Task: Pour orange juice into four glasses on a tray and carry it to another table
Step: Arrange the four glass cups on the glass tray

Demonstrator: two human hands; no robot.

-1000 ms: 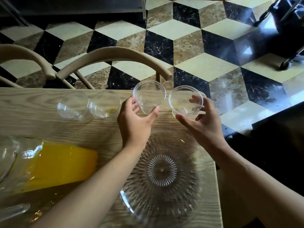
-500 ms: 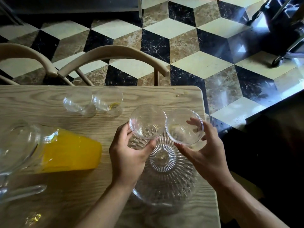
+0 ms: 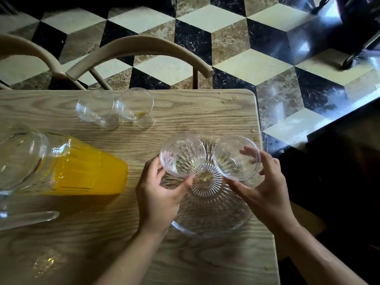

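My left hand (image 3: 159,193) grips a clear empty glass (image 3: 182,154) over the far left part of the round ribbed glass tray (image 3: 213,221). Beside it, my right hand (image 3: 265,189) holds a second clear glass (image 3: 236,157) over the tray's far right part. I cannot tell whether either glass touches the tray. Two more empty glasses (image 3: 95,106) (image 3: 134,104) stand together near the far edge of the wooden table (image 3: 102,243). A glass pitcher (image 3: 61,163) with orange juice stands at the left, its handle toward me.
Two curved wooden chair backs (image 3: 141,46) stand against the table's far side. Small drops lie near the table's far right corner (image 3: 230,98). Patterned tile floor lies beyond, with a wheeled dark object (image 3: 353,38) at the top right.
Both hands have brought their glasses from the table's far edge back toward me, over the tray. The other two glasses and the pitcher stayed put.
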